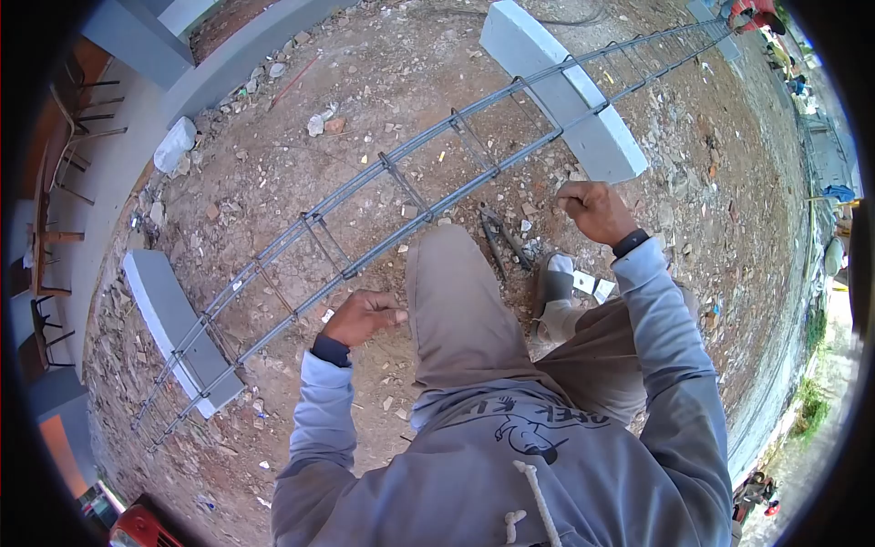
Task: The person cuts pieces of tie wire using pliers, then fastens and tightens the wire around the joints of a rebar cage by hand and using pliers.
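Observation:
A long rebar cage (428,216), with steel bars joined by square stirrups, stretches diagonally in front of me from lower left to upper right. My left hand (365,316) hovers just on my side of its lower bars, fingers curled and thumb near the fingertips. Beyond my bent knee, my right hand (597,210) is raised below the cage, also closed in a pinch. Anything inside either pinch is too small or hidden to make out. Pincers (512,246) lie on the ground between my knee and my shoe (553,284).
The cage rests across a grey block (565,91) at upper right and another grey block (182,333) at left. Rubble covers the dirt ground (365,118). A white stone (175,144) sits near a low wall. Part of another person (752,14) shows at the cage's far end.

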The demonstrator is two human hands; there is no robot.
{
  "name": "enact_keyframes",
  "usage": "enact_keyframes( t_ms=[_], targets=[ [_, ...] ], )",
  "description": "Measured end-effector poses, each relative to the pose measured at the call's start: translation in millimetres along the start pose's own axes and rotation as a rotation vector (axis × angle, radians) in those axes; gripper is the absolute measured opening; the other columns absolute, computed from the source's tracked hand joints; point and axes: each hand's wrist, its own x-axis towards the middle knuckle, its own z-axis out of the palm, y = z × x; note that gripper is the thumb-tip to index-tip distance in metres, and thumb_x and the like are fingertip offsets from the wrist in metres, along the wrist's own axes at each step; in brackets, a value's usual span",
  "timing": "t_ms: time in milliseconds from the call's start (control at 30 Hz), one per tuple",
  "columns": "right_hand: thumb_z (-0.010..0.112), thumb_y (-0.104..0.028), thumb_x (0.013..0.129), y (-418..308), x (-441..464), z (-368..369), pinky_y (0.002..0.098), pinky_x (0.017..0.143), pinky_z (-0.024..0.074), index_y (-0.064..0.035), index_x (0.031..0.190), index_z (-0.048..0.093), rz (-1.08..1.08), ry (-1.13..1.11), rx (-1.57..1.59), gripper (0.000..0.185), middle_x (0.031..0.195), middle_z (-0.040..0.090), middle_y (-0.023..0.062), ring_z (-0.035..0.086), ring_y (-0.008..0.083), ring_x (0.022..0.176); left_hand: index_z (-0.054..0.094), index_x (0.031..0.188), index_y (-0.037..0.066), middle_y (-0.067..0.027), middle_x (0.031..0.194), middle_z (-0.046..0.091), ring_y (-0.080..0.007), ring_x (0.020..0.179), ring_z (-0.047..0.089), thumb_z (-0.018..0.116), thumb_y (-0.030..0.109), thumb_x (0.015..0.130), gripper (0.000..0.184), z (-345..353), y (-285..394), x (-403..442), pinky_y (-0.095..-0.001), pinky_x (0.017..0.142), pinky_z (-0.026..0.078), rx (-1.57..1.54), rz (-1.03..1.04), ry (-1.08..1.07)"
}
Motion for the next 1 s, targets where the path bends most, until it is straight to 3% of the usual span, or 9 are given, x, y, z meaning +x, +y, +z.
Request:
enact_keyframes(
  t_ms=[200, 267, 300, 367, 500, 567, 633, 733, 1000],
  targets=[
    [0.055, -0.012, 0.077, 1.5, 14.1, 98.1, 0.0409, 0.069, 0.0475, -0.0048, 0.082, 0.064, 0.033, -0.037, -0.006, 0.012, 0.080, 0.062, 0.0175, 0.059, 0.0358, 0.076, 0.069, 0.074, 0.005, -0.0116, 0.073, 0.068, -0.0207, 0.068, 0.067, 0.061, 0.029, 0.077, 0.025, 20.9, -172.9, -81.8, -0.0343, 0.067, 0.052, 0.362, -0.589, 0.183],
    [0.054, -0.015, 0.077, -1.2, 15.1, 110.8, 0.0409, 0.072, 0.0490, -0.0093, 0.085, 0.066, 0.125, 0.000, 0.011, 0.016, 0.084, 0.064, 0.0165, 0.061, 0.0347, 0.081, 0.069, 0.095, 0.009, -0.0106, 0.100, 0.067, -0.0265, 0.099, 0.062, 0.061, 0.030, 0.077, 0.028, 34.8, -246.5, -119.8, -0.0387, 0.084, 0.049, 1.258, -0.645, -0.296],
    [0.054, -0.016, 0.077, -1.9, 16.7, 115.4, 0.0409, 0.073, 0.0498, -0.0116, 0.087, 0.067, 0.171, 0.012, 0.016, 0.018, 0.086, 0.065, 0.0161, 0.061, 0.0341, 0.083, 0.066, 0.103, 0.007, -0.0129, 0.112, 0.062, -0.0307, 0.105, 0.058, 0.067, 0.036, 0.072, 0.043, 46.9, -279.4, -146.3, -0.0392, 0.089, 0.048, 0.809, -0.921, 0.074],
    [0.056, -0.017, 0.077, -0.5, 22.1, 131.0, 0.0388, 0.069, 0.0495, -0.0092, 0.087, 0.067, 0.237, -0.004, 0.252, 0.016, 0.079, 0.064, 0.0148, 0.062, 0.0316, 0.074, 0.057, 0.112, -0.003, -0.0214, 0.117, 0.057, -0.0331, 0.108, 0.056, 0.074, 0.040, 0.064, 0.067, 76.4, -247.0, -173.1, -0.0404, 0.094, 0.044, 0.686, -1.099, 0.281],
    [0.057, -0.012, 0.079, 6.1, 29.5, 177.7, 0.0301, 0.058, 0.0469, -0.0043, 0.086, 0.066, 0.392, -0.139, 0.771, 0.014, 0.071, 0.062, 0.0088, 0.058, 0.0191, 0.060, 0.058, 0.112, 0.002, -0.0204, 0.109, 0.060, -0.0315, 0.099, 0.060, 0.071, 0.035, 0.071, 0.055, 91.1, -217.5, -145.8, -0.0403, 0.088, 0.047, 0.630, -0.715, 0.711],
    [0.056, -0.008, 0.079, -15.0, 30.4, 182.8, 0.0265, 0.055, 0.0455, -0.0015, 0.087, 0.066, 0.486, -0.191, 1.022, 0.014, 0.070, 0.061, 0.0056, 0.056, 0.0135, 0.059, 0.061, 0.107, 0.003, -0.0188, 0.103, 0.062, -0.0299, 0.090, 0.063, 0.068, 0.027, 0.076, 0.040, 77.0, -154.2, -88.7, -0.0376, 0.080, 0.050, 0.357, -0.372, 0.870],
    [0.056, -0.004, 0.079, -39.7, 31.1, 172.4, 0.0231, 0.052, 0.0429, 0.0024, 0.088, 0.065, 0.514, -0.181, 1.096, 0.015, 0.069, 0.059, 0.0025, 0.053, 0.0086, 0.058, 0.063, 0.100, 0.003, -0.0155, 0.094, 0.064, -0.0276, 0.081, 0.063, 0.063, 0.016, 0.080, 0.024, 61.9, -78.8, -28.0, -0.0357, 0.074, 0.050, 0.457, 0.078, 0.975],
    [0.056, -0.003, 0.078, -40.5, 37.6, 188.9, 0.0226, 0.052, 0.0412, 0.0029, 0.090, 0.066, 0.489, -0.144, 1.154, 0.016, 0.069, 0.059, 0.0024, 0.051, 0.0090, 0.056, 0.064, 0.099, 0.006, -0.0152, 0.090, 0.063, -0.0304, 0.082, 0.062, 0.062, 0.013, 0.080, 0.020, 47.0, 25.1, 41.9, -0.0363, 0.075, 0.048, 0.630, 0.371, 1.077],
    [0.057, -0.006, 0.078, -41.0, 39.8, 208.4, 0.0262, 0.059, 0.0441, 0.0009, 0.088, 0.066, 0.357, -0.019, 1.112, 0.015, 0.071, 0.062, 0.0044, 0.055, 0.0119, 0.062, 0.066, 0.101, 0.011, -0.0152, 0.082, 0.066, -0.0332, 0.079, 0.063, 0.061, 0.035, 0.079, 0.033, 27.5, 89.4, 129.6, -0.0406, 0.072, 0.048, 0.645, 0.025, 0.944]
  ],
)
